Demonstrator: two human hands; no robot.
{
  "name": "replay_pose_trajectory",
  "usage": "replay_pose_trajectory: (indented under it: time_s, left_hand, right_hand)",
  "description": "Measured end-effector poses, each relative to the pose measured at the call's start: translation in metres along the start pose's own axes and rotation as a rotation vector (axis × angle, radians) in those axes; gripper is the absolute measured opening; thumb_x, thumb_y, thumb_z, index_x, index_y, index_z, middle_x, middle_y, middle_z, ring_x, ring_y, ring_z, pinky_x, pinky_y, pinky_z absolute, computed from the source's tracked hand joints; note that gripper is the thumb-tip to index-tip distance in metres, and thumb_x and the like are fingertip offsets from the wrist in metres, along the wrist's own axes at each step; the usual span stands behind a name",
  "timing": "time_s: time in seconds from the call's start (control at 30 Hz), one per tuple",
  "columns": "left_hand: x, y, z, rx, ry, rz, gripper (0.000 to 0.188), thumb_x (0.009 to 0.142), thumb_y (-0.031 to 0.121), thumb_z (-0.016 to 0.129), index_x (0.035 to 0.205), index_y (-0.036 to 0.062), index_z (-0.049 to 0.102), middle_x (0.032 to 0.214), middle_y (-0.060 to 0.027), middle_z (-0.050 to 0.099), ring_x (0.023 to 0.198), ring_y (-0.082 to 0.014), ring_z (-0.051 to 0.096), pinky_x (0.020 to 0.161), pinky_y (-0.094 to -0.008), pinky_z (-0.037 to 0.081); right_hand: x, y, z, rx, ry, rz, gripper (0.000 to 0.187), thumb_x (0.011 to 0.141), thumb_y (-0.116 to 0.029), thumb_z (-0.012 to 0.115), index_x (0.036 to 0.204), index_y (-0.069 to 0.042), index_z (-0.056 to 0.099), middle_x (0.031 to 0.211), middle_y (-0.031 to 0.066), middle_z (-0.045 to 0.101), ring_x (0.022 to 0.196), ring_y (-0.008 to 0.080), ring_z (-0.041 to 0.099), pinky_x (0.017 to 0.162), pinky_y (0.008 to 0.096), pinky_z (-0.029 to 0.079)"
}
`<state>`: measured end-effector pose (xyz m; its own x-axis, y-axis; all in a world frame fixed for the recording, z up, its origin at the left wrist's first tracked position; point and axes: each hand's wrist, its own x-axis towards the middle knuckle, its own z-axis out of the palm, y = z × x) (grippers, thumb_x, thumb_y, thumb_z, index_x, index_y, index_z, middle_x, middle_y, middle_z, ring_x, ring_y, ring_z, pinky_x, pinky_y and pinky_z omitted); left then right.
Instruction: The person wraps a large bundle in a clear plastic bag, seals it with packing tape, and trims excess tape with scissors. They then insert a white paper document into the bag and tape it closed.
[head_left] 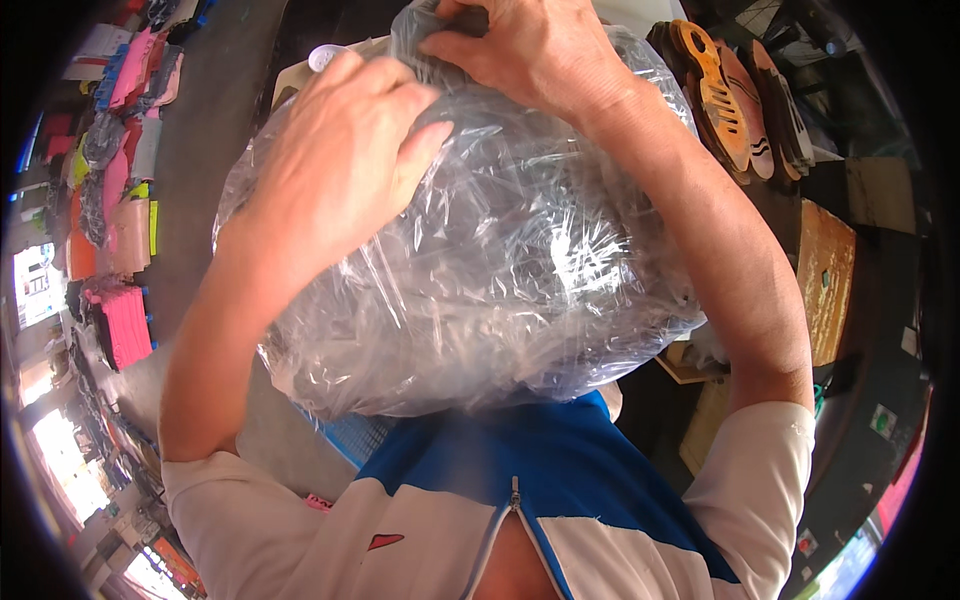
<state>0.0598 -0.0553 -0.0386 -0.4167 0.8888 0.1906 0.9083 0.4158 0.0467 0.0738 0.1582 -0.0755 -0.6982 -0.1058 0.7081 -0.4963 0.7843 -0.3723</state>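
The right hand [545,55] pinches the upper end of a clear plastic bag [500,260]; the left hand [335,160] overlies it, grip impossible to tell.

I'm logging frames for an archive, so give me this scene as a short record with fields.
Main item: large clear plastic bag, crinkled and shiny
Right hand: pinching gathered plastic at the bag's far edge
Left hand: over the bag, thumb apart from fingers; contact unclear
Right side: sole-shaped pieces, brown panel
Left side: bright pink stack
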Motion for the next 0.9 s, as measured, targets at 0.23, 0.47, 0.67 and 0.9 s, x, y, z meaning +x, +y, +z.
replay_pose_trajectory:
  time_s: [0.23, 0.47, 0.67, 0.9]
  left_hand:
    - [0.022, 0.002, -0.006, -0.126, -0.176, -0.187, 0.039, 0.091, 0.035, 0.073, 0.103, -0.0016, 0.073, 0.109, -0.0170, 0.069, 0.110, -0.0357, 0.062, 0.097, -0.0451, 0.049]
    - [0.022, 0.003, -0.007, -0.299, -0.115, -0.199, 0.030, 0.088, 0.030, 0.077, 0.089, 0.0003, 0.072, 0.091, -0.0191, 0.067, 0.093, -0.0355, 0.064, 0.083, -0.0440, 0.051]
    - [0.015, 0.008, -0.003, -0.281, 0.042, -0.111, 0.025, 0.083, 0.014, 0.080, 0.076, -0.0004, 0.060, 0.076, -0.0109, 0.060, 0.080, -0.0307, 0.057, 0.074, -0.0409, 0.048]
    - [0.015, 0.006, -0.002, -0.222, 0.159, -0.004, 0.024, 0.079, 0.007, 0.081, 0.074, 0.0023, 0.058, 0.078, -0.0097, 0.059, 0.086, -0.0303, 0.057, 0.078, -0.0414, 0.047]
  right_hand:
    - [-0.002, 0.005, 0.002, 0.015, -0.040, -0.028, 0.016, 0.074, -0.015, 0.076, 0.082, -0.002, 0.073, 0.080, 0.0118, 0.070, 0.088, 0.0314, 0.061, 0.083, 0.0428, 0.054]
    - [0.002, 0.017, -0.055, 0.370, -0.390, -0.076, 0.031, 0.089, -0.017, 0.075, 0.113, 0.002, 0.069, 0.101, 0.0191, 0.065, 0.095, 0.0347, 0.064, 0.086, 0.0436, 0.053]
    - [0.013, 0.018, -0.049, 0.407, -0.563, 0.030, 0.028, 0.081, -0.011, 0.078, 0.104, 0.001, 0.069, 0.104, 0.0176, 0.061, 0.097, 0.0355, 0.065, 0.083, 0.0424, 0.052]
    - [0.019, 0.007, -0.023, 0.148, -0.425, -0.091, 0.021, 0.074, -0.015, 0.079, 0.081, -0.002, 0.064, 0.093, 0.0174, 0.063, 0.093, 0.0377, 0.065, 0.082, 0.0456, 0.053]
